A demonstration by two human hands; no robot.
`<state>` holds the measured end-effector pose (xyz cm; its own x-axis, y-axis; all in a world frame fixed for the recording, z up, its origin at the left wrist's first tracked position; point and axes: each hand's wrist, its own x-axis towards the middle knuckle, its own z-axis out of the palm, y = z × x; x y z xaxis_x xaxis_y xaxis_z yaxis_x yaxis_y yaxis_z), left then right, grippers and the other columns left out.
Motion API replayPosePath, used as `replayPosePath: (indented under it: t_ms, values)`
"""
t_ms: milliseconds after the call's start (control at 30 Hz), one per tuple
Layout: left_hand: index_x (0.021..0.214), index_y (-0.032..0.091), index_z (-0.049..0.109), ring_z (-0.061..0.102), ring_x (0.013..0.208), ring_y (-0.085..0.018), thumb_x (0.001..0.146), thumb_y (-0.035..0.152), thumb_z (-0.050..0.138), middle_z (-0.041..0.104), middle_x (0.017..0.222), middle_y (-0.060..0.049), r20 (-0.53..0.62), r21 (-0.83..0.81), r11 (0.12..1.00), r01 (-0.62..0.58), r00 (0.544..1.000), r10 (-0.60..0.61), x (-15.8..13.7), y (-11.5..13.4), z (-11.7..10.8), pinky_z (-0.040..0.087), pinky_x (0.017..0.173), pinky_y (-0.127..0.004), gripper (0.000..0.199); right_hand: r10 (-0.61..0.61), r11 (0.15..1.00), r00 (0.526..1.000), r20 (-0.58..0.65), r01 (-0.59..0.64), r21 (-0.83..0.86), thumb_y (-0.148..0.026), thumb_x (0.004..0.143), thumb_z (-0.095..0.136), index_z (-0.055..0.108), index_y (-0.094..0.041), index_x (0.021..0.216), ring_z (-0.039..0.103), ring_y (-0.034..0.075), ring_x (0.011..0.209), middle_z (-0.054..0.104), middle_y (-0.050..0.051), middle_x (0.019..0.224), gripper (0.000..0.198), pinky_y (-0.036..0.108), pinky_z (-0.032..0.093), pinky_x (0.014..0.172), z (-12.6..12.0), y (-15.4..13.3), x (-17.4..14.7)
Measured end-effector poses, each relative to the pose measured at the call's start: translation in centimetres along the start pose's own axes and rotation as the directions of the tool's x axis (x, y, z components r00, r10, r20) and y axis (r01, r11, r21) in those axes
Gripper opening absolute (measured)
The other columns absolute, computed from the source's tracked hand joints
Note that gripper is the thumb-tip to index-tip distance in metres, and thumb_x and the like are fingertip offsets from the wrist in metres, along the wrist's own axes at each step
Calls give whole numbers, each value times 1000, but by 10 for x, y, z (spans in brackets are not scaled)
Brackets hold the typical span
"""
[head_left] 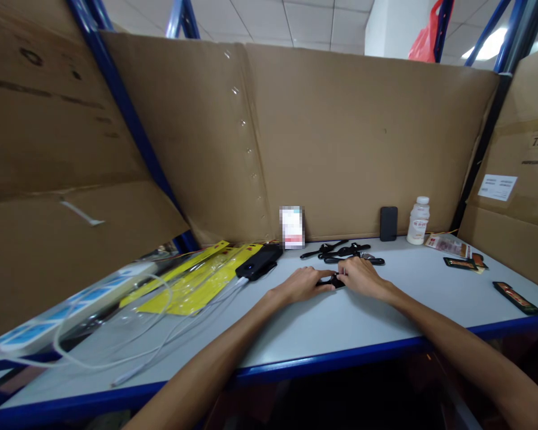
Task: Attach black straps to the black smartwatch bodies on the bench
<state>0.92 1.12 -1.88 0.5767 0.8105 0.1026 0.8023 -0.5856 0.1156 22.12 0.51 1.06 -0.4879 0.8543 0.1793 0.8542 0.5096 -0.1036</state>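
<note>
My left hand (302,283) lies on the tabletop, its fingers closed around one side of a small black tool that looks like a spokeshave (337,283). My right hand (360,277) pinches at the tool's middle from the other side, where a bit of shiny metal shows. Fingers hide most of the tool. Just beyond the hands lie several more black spokeshaves (344,249) with two-winged handles. One long black handle (376,261) sticks out behind my right hand.
Yellow blister cards (190,286), a black phone (259,263) with a white cable and a power strip (72,304) occupy the left. Along the back stand a blurred white card (292,228), a dark upright phone-like slab (388,224) and a bottle (418,222). Snack packets (516,297) lie right. Cardboard walls (341,149) enclose the table.
</note>
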Motion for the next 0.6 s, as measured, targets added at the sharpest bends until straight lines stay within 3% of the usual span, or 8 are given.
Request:
replayPosePath:
  t_ms: [100, 233, 400, 533, 600]
  values:
    - [143, 26, 60, 72, 80, -28, 100, 62, 46, 77, 84, -9, 15, 5, 1000, 16, 1000, -16, 0, 1, -1, 49, 78, -33, 57, -75, 997, 997, -1, 75, 21, -16, 94, 53, 77, -23, 102, 69, 22, 102, 76, 8, 112, 27, 27, 43, 79, -2, 6, 2]
    - [144, 26, 58, 72, 81, -29, 100, 61, 46, 76, 83, -8, 27, 17, 999, 28, 999, -29, -1, 5, -5, 49, 77, -33, 58, -74, 997, 997, -21, 75, 34, -23, 93, 58, 76, -25, 114, 69, 24, 103, 76, 8, 114, 28, 28, 43, 79, -3, 9, 2]
    - [136, 24, 65, 73, 86, -31, 101, 57, 47, 78, 92, -10, 37, 49, 998, 29, 999, -31, -2, 9, -9, 48, 75, -33, 51, -147, 988, 989, 29, 146, 54, -14, 91, 51, 79, -29, 107, 70, 22, 101, 77, 4, 110, 36, 27, 43, 78, -1, 3, 1]
    - [137, 25, 64, 73, 86, -31, 101, 56, 47, 78, 91, -10, 24, 35, 999, 20, 999, -21, -2, 7, -6, 49, 77, -33, 50, -82, 997, 997, 9, 82, 18, -30, 92, 57, 78, -24, 104, 69, 24, 97, 77, 7, 105, 24, 29, 44, 79, 1, 0, 1]
    - [141, 26, 61, 73, 87, -30, 101, 58, 47, 78, 93, -10, 17, 13, 1000, 14, 1000, -14, -1, 5, -4, 50, 78, -33, 52, -25, 999, 1000, -12, 25, -33, -38, 94, 58, 75, -21, 107, 70, 26, 97, 77, 10, 105, 27, 31, 45, 80, 2, 0, 2]
